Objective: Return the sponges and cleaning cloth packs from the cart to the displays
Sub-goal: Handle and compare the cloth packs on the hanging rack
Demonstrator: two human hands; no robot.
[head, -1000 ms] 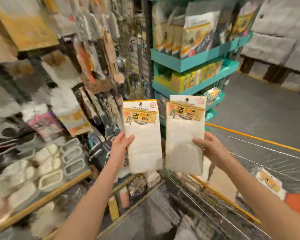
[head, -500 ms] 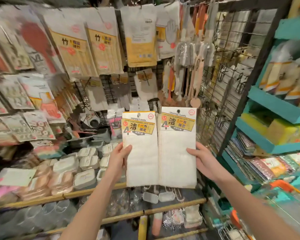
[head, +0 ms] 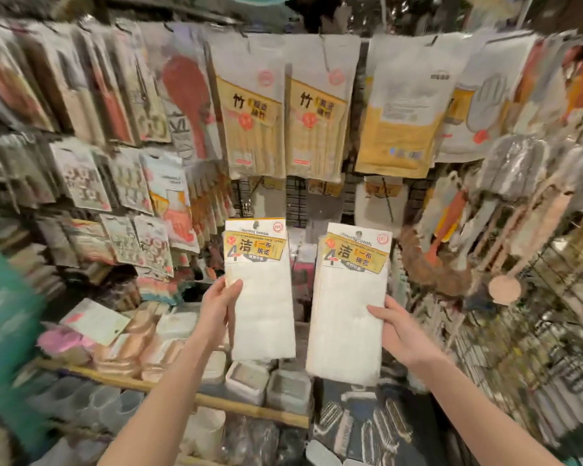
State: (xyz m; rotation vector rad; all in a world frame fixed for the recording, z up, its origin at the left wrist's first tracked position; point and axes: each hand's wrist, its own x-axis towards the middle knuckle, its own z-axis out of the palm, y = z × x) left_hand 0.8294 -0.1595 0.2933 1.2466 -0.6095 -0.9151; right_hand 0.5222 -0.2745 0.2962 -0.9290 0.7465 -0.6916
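As a person is facing a crowded shop display, a blurred teal shape is filling the lower left edge. Just right of it, a pale wooden shelf rail is carrying pink and peach goods too blurred to name, with white lidded plastic boxes further along. Higher up, tall hanging packs with yellow labels and black Chinese lettering are dangling side by side in front of a black wire grid panel.

The left hand is holding up a flat white cleaning cloth pack with a yellow header label, upright in front of the grid. Its grip is clamped on the pack's left edge, thumb across the front. A narrow gap is separating this pack from a second matching white cloth pack, which is leaning slightly to the right. The right hand is holding that one by its right edge, its grip clamped with the thumb on the front. Both packs are being held in the air, above the shelf and below the hanging goods.

At the far right, long-handled brushes in clear wrappers are hanging.
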